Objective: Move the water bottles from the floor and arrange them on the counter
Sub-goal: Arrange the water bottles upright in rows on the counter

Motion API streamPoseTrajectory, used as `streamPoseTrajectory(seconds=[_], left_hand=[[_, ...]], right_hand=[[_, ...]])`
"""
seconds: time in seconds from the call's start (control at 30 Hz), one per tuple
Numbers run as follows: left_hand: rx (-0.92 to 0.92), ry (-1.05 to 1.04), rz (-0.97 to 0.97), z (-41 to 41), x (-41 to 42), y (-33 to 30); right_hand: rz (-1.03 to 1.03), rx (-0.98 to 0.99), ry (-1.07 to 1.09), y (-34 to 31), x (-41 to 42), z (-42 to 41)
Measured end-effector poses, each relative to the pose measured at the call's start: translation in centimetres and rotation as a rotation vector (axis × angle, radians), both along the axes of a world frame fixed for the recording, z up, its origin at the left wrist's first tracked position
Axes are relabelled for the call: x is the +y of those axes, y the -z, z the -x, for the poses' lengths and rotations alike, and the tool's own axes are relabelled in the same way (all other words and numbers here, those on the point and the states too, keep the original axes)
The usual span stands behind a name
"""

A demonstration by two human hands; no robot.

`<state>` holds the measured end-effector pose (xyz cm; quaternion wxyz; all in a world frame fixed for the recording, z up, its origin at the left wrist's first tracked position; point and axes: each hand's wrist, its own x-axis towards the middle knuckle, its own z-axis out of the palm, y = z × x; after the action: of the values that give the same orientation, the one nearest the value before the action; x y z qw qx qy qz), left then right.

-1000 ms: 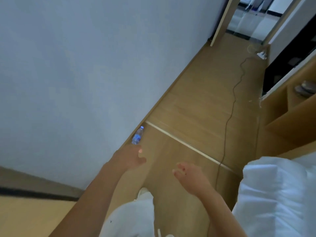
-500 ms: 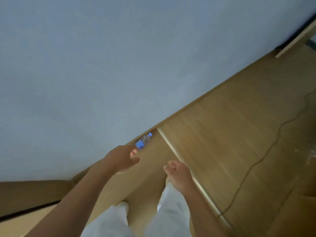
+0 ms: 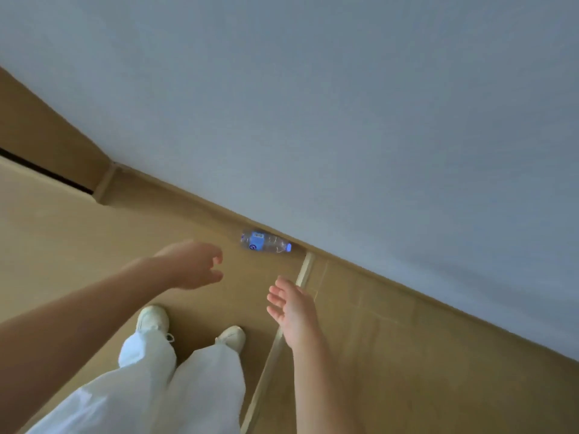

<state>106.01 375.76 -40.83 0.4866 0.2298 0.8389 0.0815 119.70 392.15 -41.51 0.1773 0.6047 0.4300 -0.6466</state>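
One bottle, two hands, two shoes

One clear water bottle (image 3: 265,242) lies on its side on the wooden floor (image 3: 391,355), against the baseboard (image 3: 200,203) of the one pale wall (image 3: 344,104) (a blue label and a blue cap are its only colour); two bare hands show, the left hand (image 3: 191,264) and the right hand (image 3: 293,306), both holding nothing; two pale shoes (image 3: 153,317) stand below them under two white trouser legs (image 3: 175,386); one light strip (image 3: 275,343) crosses the floor.
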Motion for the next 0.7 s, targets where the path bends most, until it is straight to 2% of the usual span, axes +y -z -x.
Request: streamPoseTrajectory(seconds=[0.13, 0.27, 0.4, 0.57, 0.7], left_hand=[[-0.081, -0.237, -0.027, -1.0, 1.3, 10.4], [-0.102, -0.362, -0.061, -2.5, 2.1, 21.8], [-0.122, -0.503, -0.066, -3.6, 2.0, 31.4], [-0.155, -0.581, -0.056, -4.7, 1.9, 39.4], [-0.171, -0.639, -0.053, -5.0, 1.0, 42.7]], right_hand=[[0.002, -0.086, -0.13, 10.2, 1.0, 0.7], [0.054, -0.153, -0.158, 21.0, 2.1, 1.2], [-0.02, -0.223, -0.161, 31.2, 3.4, 3.1], [-0.053, -0.25, -0.157, 40.4, 4.5, 6.6], [-0.046, -0.263, 0.008, 44.8, 4.9, 9.3]])
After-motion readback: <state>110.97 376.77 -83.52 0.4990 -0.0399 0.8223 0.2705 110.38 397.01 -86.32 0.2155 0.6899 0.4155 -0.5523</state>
